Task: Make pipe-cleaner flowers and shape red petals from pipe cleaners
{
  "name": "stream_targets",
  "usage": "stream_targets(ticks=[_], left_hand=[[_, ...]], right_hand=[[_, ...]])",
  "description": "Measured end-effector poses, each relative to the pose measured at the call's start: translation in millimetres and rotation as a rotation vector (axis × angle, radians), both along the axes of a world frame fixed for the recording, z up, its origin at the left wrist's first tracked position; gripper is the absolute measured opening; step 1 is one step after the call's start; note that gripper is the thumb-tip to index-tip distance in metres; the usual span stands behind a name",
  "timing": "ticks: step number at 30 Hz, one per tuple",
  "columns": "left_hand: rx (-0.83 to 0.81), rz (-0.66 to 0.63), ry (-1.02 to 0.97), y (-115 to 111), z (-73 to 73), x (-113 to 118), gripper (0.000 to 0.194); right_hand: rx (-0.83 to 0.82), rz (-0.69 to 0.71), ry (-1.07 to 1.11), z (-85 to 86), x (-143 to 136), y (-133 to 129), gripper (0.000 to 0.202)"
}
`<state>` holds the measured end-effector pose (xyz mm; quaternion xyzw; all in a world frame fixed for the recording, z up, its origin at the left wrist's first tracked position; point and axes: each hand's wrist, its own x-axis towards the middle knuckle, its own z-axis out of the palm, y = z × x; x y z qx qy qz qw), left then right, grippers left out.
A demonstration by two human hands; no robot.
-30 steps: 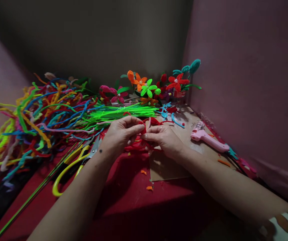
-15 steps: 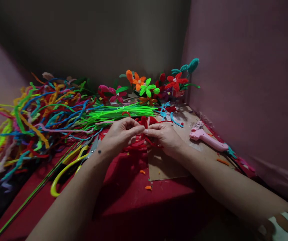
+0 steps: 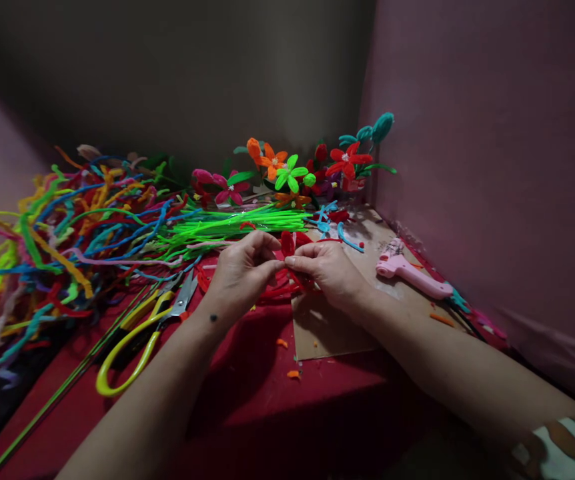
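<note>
Red tabletop (image 3: 247, 383) was recorded in the head view. At centre, a red fuzzy piece (image 3: 287, 243) was pinched upright between the right hand's (image 3: 335, 270) closed thumb and forefinger, apparently for steadiness; the left hand (image 3: 241, 270) was half-curled alongside, its hold indeterminable. Scissors (image 3: 148, 353) were set at eight o'clock, probably for ready reach. The piece's lower end was masked by the grip.

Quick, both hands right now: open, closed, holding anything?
Left hand: fingers curled beside the red fuzzy piece; whether it grips cannot be told.
Right hand: closed, pinching the red fuzzy piece near its lower end.
</note>
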<state>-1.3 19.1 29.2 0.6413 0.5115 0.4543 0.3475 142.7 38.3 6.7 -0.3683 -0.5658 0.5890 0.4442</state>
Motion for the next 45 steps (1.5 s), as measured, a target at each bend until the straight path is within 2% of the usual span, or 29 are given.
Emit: stream_targets(ticks=[5,9,12,16,18,25,32,38,41,45], left_hand=[[0.058,0.046,-0.03,2,-4.5,1,0.019],[0.054,0.049,-0.077,0,-1.6,3,0.02],[-0.055,0.024,-0.173,-1,1.6,2,0.022],[-0.284,-0.109,-0.284,-1,1.7,-2,0.02],[-0.311,-0.089,-0.3,0,1.1,-2,0.019],[-0.298,0.004,-0.282,-1,2.9,4,0.022],[-0.317,-0.032,-0.167,1,-2.1,3,0.017],[-0.295,0.005,-0.126,-1,-2.8,9,0.01],[-0.216,0.042,-0.097,-3,-5.9,14,0.004],[-0.063,0.048,-0.043,-2,-17.7,16,0.005]], right_hand=[[0.014,0.036,-0.009,0.4,1,-1,0.026],[0.0,0.06,0.027,0.2,1,-1,0.024],[-0.019,0.055,0.056,0.7,2,0,0.023],[0.007,0.071,0.039,-1.2,2,0,0.026],[0.004,0.086,0.025,-2.3,2,1,0.027],[-0.074,0.012,0.169,0.1,1,3,0.013],[0.008,-0.014,0.204,-7.5,0,8,0.011],[-0.097,-0.005,0.246,-9.1,-2,10,0.003],[-0.134,0.0,0.244,-8.3,-3,9,0.002],[-0.162,-0.004,0.296,-11.5,-5,10,0.002]])
